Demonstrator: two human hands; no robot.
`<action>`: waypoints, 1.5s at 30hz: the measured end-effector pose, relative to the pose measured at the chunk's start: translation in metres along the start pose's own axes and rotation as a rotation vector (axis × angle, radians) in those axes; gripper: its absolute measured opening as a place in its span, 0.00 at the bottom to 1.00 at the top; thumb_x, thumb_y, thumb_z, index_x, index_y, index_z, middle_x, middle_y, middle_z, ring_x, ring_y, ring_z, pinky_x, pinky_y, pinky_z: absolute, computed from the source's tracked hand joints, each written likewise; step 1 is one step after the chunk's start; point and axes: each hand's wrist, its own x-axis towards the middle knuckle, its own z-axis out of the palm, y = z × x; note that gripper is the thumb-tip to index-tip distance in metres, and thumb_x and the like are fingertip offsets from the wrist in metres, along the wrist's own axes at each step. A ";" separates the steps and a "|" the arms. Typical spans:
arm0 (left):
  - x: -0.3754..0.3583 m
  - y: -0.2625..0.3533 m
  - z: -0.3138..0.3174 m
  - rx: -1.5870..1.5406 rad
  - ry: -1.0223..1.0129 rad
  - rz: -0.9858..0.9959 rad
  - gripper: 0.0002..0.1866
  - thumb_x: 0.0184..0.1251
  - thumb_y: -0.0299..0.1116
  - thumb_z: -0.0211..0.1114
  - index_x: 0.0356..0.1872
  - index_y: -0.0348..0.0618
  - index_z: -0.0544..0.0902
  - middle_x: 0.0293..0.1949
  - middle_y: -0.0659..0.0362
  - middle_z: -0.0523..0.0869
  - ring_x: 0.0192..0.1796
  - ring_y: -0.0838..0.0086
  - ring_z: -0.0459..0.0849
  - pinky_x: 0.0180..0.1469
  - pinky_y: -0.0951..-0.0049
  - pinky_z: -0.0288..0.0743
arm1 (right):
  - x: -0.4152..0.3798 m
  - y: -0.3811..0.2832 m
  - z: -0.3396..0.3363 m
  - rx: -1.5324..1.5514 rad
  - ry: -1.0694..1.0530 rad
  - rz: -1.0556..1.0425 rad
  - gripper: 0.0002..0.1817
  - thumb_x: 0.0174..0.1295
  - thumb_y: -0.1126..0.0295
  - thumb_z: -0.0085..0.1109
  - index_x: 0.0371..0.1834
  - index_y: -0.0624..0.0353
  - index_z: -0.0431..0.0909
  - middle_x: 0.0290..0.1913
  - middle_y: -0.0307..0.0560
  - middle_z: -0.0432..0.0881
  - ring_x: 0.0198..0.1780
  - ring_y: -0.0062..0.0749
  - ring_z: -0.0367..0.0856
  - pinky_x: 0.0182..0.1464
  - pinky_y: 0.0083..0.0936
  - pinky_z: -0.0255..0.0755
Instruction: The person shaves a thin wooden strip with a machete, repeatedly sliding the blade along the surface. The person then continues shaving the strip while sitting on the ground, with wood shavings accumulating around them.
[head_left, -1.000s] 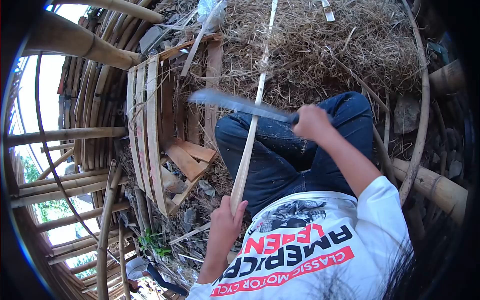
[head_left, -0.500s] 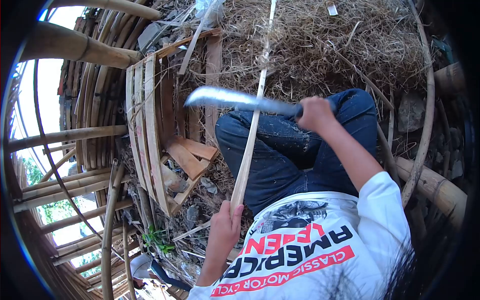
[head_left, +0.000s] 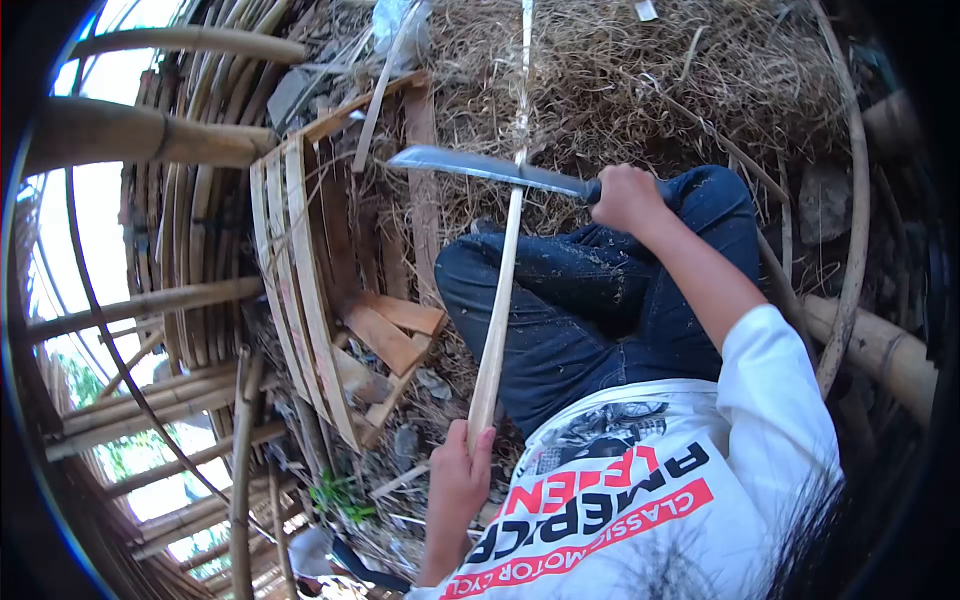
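Observation:
A long, pale bamboo strip (head_left: pixel 503 290) runs from my left hand up across my bent leg and out over the shavings. My left hand (head_left: pixel 461 480) is closed around its near end, thumb along the strip. In my right hand (head_left: pixel 630 198) is the dark handle of a machete (head_left: pixel 470 165), its wide curved blade pointing left. The blade lies across the strip, just beyond my knee, and seems to touch it. Curled fibres cling to the strip past the blade.
A slatted wooden crate (head_left: pixel 300 270) with loose boards in it lies left of my legs. Bamboo poles (head_left: pixel 150 135) form a frame farther left. A heap of dry shavings (head_left: pixel 640 80) spreads ahead; a thick bamboo pole (head_left: pixel 880 355) lies on the right.
The machete has moved forward along the strip, away from my body, and its blade is less blurred. My left hand still grips the near end. The view has shifted slightly.

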 end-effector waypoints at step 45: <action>0.021 -0.014 0.035 -0.537 -0.268 -0.016 0.11 0.63 0.29 0.69 0.36 0.38 0.73 0.23 0.67 0.75 0.25 0.85 0.70 0.26 0.80 0.65 | -0.118 -0.026 0.001 0.261 -0.027 -0.111 0.14 0.44 0.58 0.63 0.26 0.58 0.85 0.30 0.58 0.85 0.37 0.53 0.86 0.47 0.43 0.79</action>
